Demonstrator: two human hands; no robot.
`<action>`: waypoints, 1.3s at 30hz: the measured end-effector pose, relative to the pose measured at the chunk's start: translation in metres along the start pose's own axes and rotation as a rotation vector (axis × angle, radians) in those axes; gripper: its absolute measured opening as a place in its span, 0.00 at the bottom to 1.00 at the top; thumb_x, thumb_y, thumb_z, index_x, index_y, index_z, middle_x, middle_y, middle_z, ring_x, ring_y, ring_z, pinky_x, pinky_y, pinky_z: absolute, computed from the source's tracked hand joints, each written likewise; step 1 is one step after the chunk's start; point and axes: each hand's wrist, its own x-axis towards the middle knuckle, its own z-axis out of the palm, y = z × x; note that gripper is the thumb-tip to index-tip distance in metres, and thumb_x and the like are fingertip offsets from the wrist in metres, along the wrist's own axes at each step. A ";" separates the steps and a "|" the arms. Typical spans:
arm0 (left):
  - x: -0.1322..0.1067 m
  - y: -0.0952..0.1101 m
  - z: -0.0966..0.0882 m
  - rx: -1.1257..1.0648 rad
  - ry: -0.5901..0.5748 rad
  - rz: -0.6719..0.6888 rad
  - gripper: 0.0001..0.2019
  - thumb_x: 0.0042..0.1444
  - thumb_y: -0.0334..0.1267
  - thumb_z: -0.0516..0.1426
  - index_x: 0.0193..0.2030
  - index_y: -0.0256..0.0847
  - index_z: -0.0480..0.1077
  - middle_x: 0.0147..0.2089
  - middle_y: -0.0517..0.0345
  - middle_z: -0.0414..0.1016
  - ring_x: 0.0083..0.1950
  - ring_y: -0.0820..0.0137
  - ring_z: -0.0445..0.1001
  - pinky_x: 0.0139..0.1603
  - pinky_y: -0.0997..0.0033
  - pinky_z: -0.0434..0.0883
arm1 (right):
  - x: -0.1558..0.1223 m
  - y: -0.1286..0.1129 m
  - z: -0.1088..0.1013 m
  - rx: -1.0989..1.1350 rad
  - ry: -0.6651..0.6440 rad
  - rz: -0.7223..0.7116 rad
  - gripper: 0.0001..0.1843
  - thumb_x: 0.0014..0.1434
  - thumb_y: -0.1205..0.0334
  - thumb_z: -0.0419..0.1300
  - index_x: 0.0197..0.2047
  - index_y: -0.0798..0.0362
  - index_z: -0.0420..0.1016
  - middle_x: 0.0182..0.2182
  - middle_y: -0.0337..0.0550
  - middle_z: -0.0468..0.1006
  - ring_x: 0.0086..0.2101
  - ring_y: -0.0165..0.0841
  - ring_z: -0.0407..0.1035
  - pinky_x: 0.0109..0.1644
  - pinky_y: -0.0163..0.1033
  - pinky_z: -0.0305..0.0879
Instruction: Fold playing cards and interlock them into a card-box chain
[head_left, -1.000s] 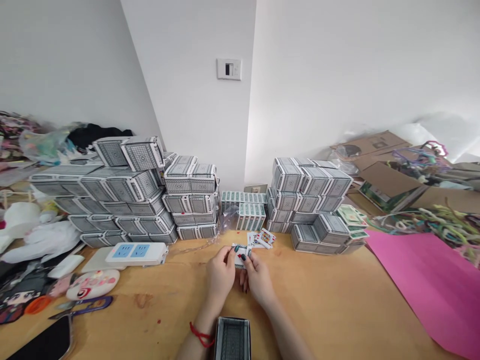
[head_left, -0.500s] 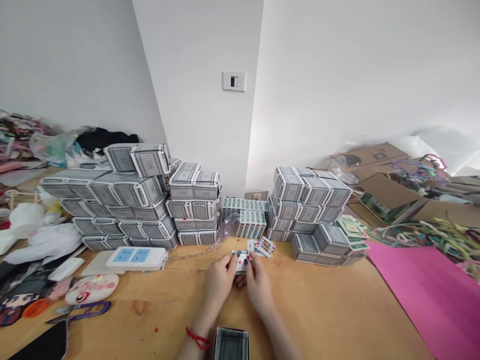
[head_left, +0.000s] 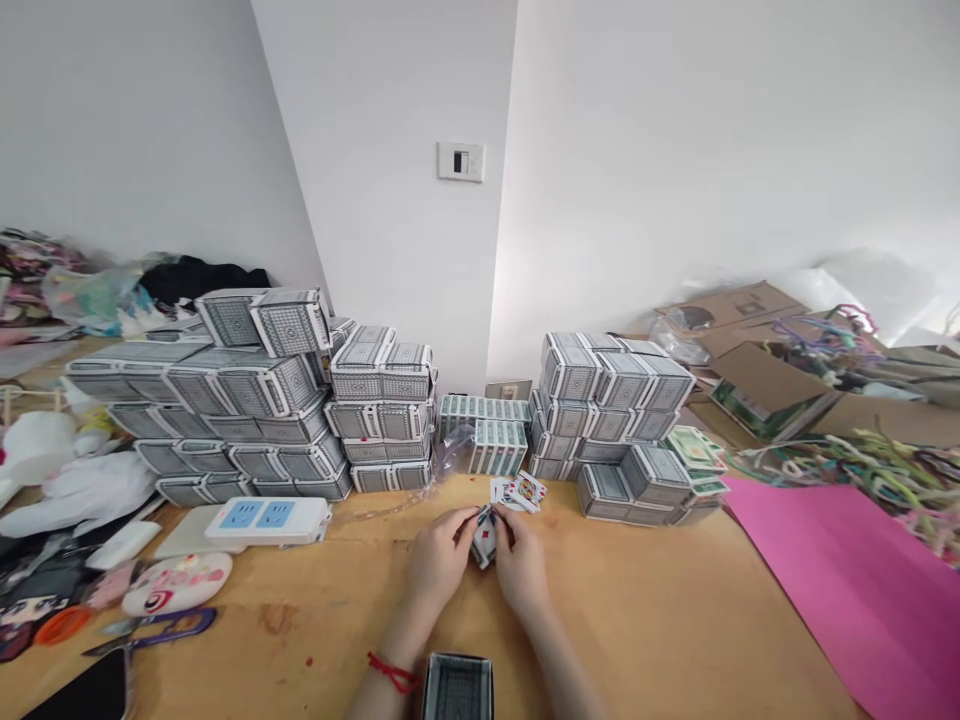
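Observation:
Between my two hands are a few playing cards (head_left: 484, 540), tilted, with a red diamond showing on the front one. My left hand (head_left: 441, 555) pinches their left edge near the top, and my right hand (head_left: 523, 562) grips the right edge. How many cards there are I cannot tell. Just beyond my fingers, loose playing cards (head_left: 527, 492) lie face up on the wooden table (head_left: 315, 630). Close to me, between my forearms, stands an open-topped box made of patterned cards (head_left: 459, 685).
Stacked card-covered boxes rise at the left (head_left: 255, 385), centre left (head_left: 382, 410) and right (head_left: 611, 400). Green-patterned card packs (head_left: 499, 445) stand between them. A white power strip (head_left: 266, 520), scissors (head_left: 161, 625) and a phone (head_left: 82, 690) lie left; pink paper (head_left: 847, 590) lies right.
The held cards have turned from fairly level to a slanted, narrower shape, with my fingertips now at their upper edges. The view has shifted slightly.

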 end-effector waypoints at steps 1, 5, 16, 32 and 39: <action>0.000 0.001 0.000 -0.013 -0.001 -0.018 0.12 0.54 0.40 0.50 0.40 0.45 0.72 0.41 0.55 0.77 0.42 0.64 0.73 0.43 0.66 0.68 | 0.001 0.001 -0.001 0.001 0.005 -0.001 0.17 0.55 0.57 0.49 0.40 0.55 0.75 0.37 0.50 0.78 0.38 0.40 0.71 0.44 0.43 0.65; 0.002 0.005 0.002 -0.276 -0.039 -0.201 0.11 0.51 0.42 0.52 0.35 0.42 0.73 0.35 0.53 0.77 0.34 0.65 0.74 0.35 0.69 0.70 | 0.004 0.004 -0.003 0.006 0.038 0.019 0.17 0.54 0.55 0.50 0.36 0.55 0.75 0.34 0.48 0.78 0.35 0.38 0.71 0.41 0.41 0.65; 0.001 0.014 -0.010 -1.306 -0.473 -0.646 0.08 0.50 0.39 0.56 0.36 0.39 0.67 0.32 0.56 0.75 0.33 0.71 0.73 0.39 0.64 0.70 | 0.004 -0.012 -0.001 0.209 0.053 0.065 0.16 0.53 0.49 0.52 0.31 0.53 0.71 0.23 0.39 0.72 0.25 0.32 0.64 0.30 0.34 0.60; 0.003 0.014 -0.007 -1.325 -0.635 -0.709 0.22 0.53 0.53 0.48 0.38 0.35 0.71 0.33 0.50 0.76 0.26 0.73 0.70 0.27 0.75 0.64 | 0.003 -0.009 0.005 0.472 0.032 0.208 0.17 0.50 0.46 0.54 0.29 0.52 0.65 0.19 0.33 0.65 0.17 0.26 0.57 0.19 0.31 0.55; 0.004 0.012 -0.009 -1.244 -0.515 -0.575 0.17 0.52 0.48 0.51 0.42 0.39 0.67 0.41 0.49 0.74 0.34 0.70 0.73 0.32 0.72 0.67 | 0.015 0.004 -0.008 0.698 0.277 0.320 0.18 0.46 0.49 0.59 0.34 0.53 0.64 0.30 0.42 0.74 0.28 0.33 0.69 0.30 0.37 0.66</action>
